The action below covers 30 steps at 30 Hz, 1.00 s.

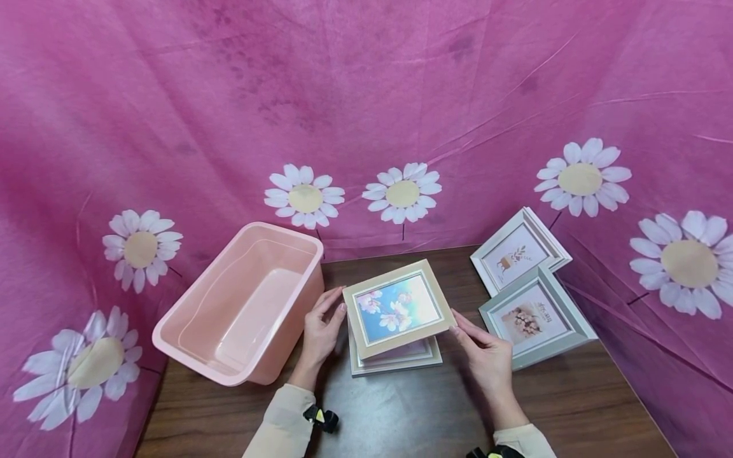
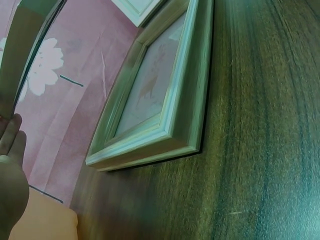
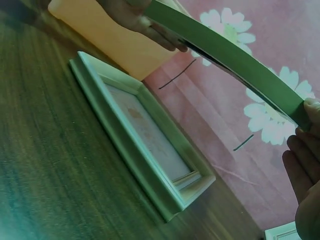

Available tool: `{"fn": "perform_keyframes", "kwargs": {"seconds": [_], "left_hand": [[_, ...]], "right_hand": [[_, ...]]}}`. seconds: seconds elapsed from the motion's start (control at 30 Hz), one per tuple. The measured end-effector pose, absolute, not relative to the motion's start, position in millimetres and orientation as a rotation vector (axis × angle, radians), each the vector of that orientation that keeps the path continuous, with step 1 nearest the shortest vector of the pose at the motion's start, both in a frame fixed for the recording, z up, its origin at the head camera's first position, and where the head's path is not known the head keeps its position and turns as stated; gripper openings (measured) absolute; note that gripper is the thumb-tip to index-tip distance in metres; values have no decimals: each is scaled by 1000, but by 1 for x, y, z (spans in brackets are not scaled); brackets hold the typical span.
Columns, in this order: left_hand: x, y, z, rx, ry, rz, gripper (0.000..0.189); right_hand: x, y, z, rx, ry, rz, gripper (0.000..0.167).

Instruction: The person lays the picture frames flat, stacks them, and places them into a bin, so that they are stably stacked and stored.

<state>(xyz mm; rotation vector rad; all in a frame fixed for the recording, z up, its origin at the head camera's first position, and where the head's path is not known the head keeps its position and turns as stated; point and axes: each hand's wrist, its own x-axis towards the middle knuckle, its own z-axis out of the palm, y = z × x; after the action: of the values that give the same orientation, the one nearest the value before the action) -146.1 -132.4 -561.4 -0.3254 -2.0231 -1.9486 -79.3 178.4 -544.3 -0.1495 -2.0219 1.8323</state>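
The left hand (image 1: 322, 327) and right hand (image 1: 487, 359) are pinching a beige frame (image 1: 397, 310) at opposite sides; they are holding it above a second frame (image 1: 395, 365), which is lying on the table (image 1: 378, 420).

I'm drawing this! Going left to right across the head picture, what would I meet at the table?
Pink tub, left grip, held blossom frame, right grip, grey frame.
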Motion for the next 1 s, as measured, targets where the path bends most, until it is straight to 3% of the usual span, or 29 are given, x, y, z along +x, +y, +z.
{"fn": "perform_keyframes", "kwargs": {"seconds": [1.0], "left_hand": [[-145,-136,-584,-310,-2215,-1837,37]], "right_hand": [[-56,167,-582,-344,-2111,1888,19]]}}
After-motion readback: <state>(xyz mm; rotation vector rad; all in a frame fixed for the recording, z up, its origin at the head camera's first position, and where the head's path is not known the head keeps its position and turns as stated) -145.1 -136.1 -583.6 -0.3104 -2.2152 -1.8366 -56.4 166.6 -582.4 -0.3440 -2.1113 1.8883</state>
